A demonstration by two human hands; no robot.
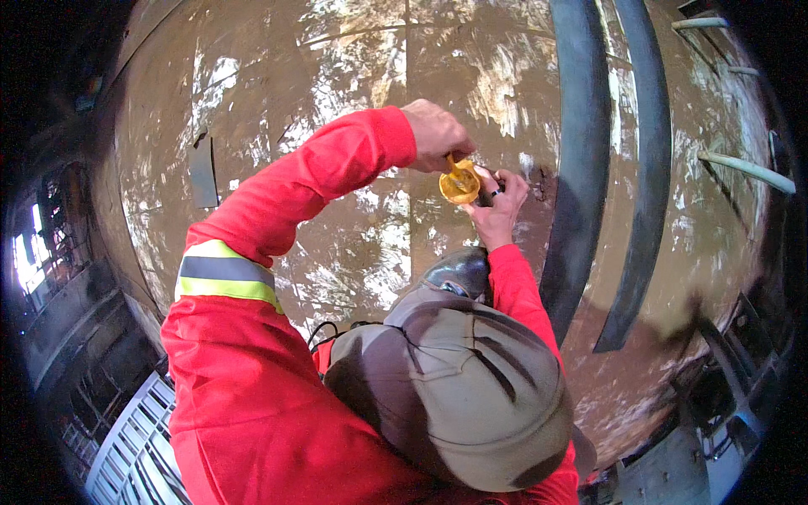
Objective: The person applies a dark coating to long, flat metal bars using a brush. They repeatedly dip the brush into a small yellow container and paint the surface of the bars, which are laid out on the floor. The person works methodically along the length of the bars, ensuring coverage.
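My left hand (pixel 433 135) reaches forward in a red sleeve with a reflective band. Its fingers pinch a thin yellow stick that dips into a small yellow cup (pixel 459 185). My right hand (pixel 498 209) holds that cup from below, together with a small dark part against its fingers; what the part is I cannot tell. Both hands work close to a brown, rust-stained metal wall (pixel 353 93) with white patches. My grey cap (pixel 454 387) fills the lower middle of the view.
Two broad dark curved bands (pixel 582 168) run down the wall just right of my hands. Pale pipes (pixel 745 168) cross at the far right. A grey patch (pixel 204 172) sits on the wall at left. White metal grating (pixel 135 450) lies at lower left.
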